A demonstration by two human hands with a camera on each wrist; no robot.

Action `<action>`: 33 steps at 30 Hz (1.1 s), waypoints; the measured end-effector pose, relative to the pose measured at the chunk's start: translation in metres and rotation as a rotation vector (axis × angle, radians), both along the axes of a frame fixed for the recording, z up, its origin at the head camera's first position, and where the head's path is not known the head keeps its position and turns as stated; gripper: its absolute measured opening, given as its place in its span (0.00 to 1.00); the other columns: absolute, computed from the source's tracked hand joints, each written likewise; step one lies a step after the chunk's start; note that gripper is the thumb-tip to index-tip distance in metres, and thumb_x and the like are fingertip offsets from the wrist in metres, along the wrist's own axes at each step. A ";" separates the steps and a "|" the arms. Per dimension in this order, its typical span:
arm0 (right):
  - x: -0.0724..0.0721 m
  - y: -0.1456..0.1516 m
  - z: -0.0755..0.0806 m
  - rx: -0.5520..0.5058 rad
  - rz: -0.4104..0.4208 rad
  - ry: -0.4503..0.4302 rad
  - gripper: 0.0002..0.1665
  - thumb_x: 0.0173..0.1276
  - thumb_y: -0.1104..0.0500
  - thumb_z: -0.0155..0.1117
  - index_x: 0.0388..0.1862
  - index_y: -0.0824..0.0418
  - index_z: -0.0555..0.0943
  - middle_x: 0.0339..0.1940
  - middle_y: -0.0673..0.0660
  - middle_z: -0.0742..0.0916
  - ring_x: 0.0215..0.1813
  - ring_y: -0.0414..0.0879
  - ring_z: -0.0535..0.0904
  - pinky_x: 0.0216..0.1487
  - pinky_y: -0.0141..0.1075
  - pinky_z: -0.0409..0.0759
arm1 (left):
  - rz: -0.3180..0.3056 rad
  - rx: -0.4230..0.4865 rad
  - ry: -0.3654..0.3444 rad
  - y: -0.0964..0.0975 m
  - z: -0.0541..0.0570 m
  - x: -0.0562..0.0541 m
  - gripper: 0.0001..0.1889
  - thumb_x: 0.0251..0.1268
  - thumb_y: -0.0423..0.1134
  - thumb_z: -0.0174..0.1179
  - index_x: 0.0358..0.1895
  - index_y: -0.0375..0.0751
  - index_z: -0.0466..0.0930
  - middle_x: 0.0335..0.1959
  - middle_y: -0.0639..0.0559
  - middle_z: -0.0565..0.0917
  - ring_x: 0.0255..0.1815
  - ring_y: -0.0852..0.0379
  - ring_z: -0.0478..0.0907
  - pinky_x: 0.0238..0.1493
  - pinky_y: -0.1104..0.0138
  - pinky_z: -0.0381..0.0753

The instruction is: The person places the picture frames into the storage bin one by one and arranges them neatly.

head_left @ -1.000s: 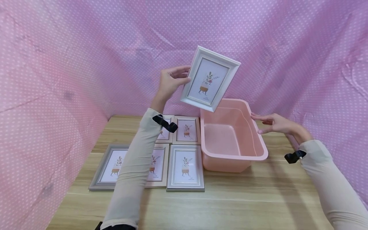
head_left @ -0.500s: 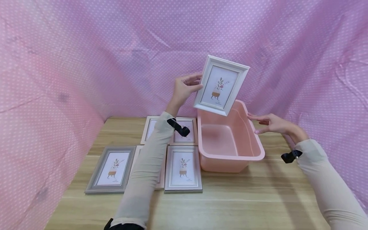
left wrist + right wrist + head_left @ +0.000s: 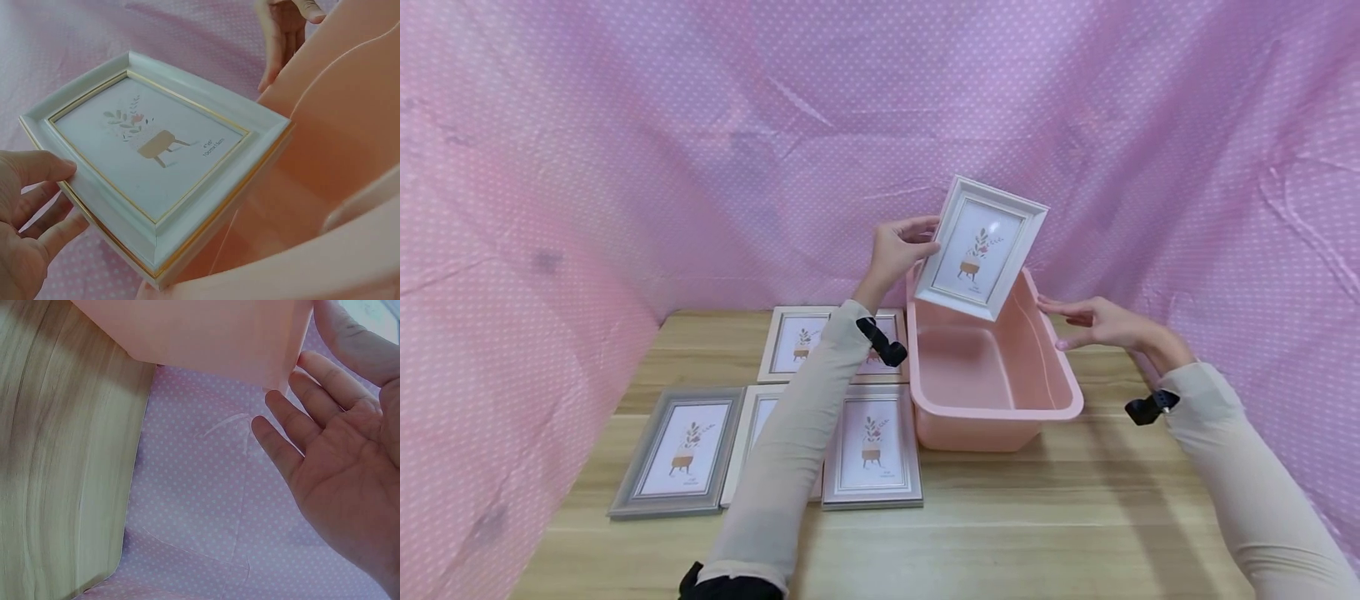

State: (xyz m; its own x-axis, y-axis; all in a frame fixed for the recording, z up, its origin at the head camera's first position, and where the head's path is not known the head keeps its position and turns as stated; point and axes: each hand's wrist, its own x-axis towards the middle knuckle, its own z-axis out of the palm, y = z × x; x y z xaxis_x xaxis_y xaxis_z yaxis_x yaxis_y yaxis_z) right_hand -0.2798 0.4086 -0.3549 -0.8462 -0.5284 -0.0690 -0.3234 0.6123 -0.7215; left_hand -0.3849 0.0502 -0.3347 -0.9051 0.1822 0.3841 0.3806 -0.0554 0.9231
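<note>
A white picture frame with a plant picture is in the air over the back of a pink plastic basin, tilted. My left hand pinches its left edge, thumb on the front and fingers behind, as the left wrist view also shows with the frame's gold-lined border. At the basin's right rim is my right hand. In the right wrist view that hand has its fingers extended, fingertips right at the basin's outer wall.
Left of the basin several picture frames lie face up in two rows on the wooden table. Among them are a grey frame at front left and a silver one beside the basin. A pink dotted cloth hangs behind.
My left hand has carried the white picture frame to the right, then lowered it toward the basin. My right hand has stayed at the basin's rim. The view has shifted slightly.
</note>
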 end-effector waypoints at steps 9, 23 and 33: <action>-0.001 -0.001 -0.001 -0.017 0.009 -0.013 0.45 0.62 0.64 0.75 0.75 0.71 0.65 0.80 0.68 0.61 0.81 0.59 0.56 0.65 0.12 0.63 | 0.019 -0.093 0.053 0.019 -0.003 -0.001 0.21 0.54 0.20 0.71 0.53 0.34 0.87 0.49 0.37 0.89 0.47 0.44 0.89 0.48 0.67 0.89; 0.001 -0.001 0.001 0.008 -0.011 -0.012 0.45 0.62 0.63 0.75 0.75 0.69 0.67 0.80 0.66 0.62 0.79 0.69 0.56 0.75 0.27 0.65 | 0.045 -0.320 0.053 0.031 -0.014 0.000 0.21 0.55 0.22 0.70 0.54 0.37 0.88 0.49 0.40 0.90 0.46 0.47 0.89 0.45 0.68 0.89; 0.000 0.000 -0.001 0.004 -0.008 -0.003 0.44 0.62 0.63 0.75 0.75 0.70 0.67 0.80 0.68 0.62 0.77 0.71 0.58 0.69 0.19 0.66 | -0.014 -0.355 0.055 0.031 -0.018 0.001 0.27 0.56 0.21 0.68 0.62 0.34 0.81 0.55 0.39 0.88 0.49 0.48 0.88 0.50 0.68 0.88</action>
State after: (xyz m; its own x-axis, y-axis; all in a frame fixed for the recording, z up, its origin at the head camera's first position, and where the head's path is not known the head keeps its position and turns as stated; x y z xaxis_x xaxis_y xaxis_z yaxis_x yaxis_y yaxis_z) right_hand -0.2799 0.4086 -0.3562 -0.8503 -0.5211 -0.0733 -0.3165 0.6177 -0.7199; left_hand -0.3837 0.0809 -0.3532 -0.8811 0.3258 0.3429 0.4320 0.2593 0.8638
